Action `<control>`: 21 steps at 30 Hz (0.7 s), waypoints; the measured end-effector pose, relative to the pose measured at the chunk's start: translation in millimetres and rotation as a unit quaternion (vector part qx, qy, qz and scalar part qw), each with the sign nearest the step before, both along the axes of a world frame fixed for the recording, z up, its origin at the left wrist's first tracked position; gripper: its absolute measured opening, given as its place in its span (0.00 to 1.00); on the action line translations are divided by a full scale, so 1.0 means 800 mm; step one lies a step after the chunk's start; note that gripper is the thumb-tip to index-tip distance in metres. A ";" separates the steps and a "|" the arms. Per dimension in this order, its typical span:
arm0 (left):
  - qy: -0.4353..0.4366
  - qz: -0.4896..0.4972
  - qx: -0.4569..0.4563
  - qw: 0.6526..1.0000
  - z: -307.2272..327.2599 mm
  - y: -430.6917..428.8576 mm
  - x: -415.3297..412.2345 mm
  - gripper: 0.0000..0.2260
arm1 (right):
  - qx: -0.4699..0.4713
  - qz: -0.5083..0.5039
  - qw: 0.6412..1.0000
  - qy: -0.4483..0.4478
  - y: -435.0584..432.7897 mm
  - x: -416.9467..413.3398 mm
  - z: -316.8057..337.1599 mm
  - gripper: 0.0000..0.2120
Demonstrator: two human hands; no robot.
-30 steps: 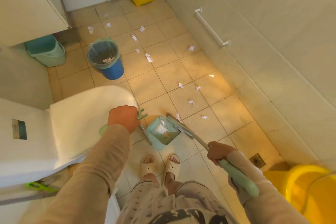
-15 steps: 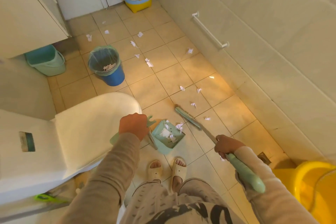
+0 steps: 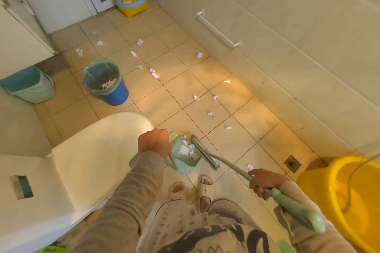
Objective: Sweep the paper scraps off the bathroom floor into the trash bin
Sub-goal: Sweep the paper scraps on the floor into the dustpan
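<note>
Head: dustpan [image 3: 185,165] beneath left hand [image 3: 154,142]

Long taupe sleeves [image 3: 127,201] cover both arms, pale trousers [image 3: 174,215] show dashes and big dark markings, cream open-toed slippers [image 3: 205,188].

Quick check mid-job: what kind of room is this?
Most likely a home bathroom. A white toilet with its lid down stands at the left, a floor drain is set into the tiles, and a towel bar is fixed to the tiled wall.
</note>
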State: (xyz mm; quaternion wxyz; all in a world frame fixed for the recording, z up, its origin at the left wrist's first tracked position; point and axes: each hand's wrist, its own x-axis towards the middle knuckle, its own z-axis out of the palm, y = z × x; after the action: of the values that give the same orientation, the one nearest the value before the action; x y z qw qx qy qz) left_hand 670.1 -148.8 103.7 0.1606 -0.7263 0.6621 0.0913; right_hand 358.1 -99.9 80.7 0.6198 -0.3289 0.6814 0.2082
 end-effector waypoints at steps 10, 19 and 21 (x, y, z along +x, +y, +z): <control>0.001 -0.081 0.021 0.996 0.002 -0.019 0.013 0.11 | 0.007 -0.285 0.957 -0.041 0.083 -0.031 0.014 0.19; -0.057 -0.289 0.000 0.956 0.016 -0.051 -0.053 0.12 | -0.047 -0.234 0.968 0.073 0.112 -0.072 0.013 0.08; -0.059 -0.308 -0.003 0.950 0.015 -0.054 -0.063 0.12 | -0.036 -0.255 0.962 0.092 0.119 -0.089 0.011 0.02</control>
State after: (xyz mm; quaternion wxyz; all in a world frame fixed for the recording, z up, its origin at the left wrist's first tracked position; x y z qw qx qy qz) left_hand 619.5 -192.3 116.0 0.2175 -0.4918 0.8431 -0.0078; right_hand 286.7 -5.0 89.5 0.5746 -0.1458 0.8039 0.0476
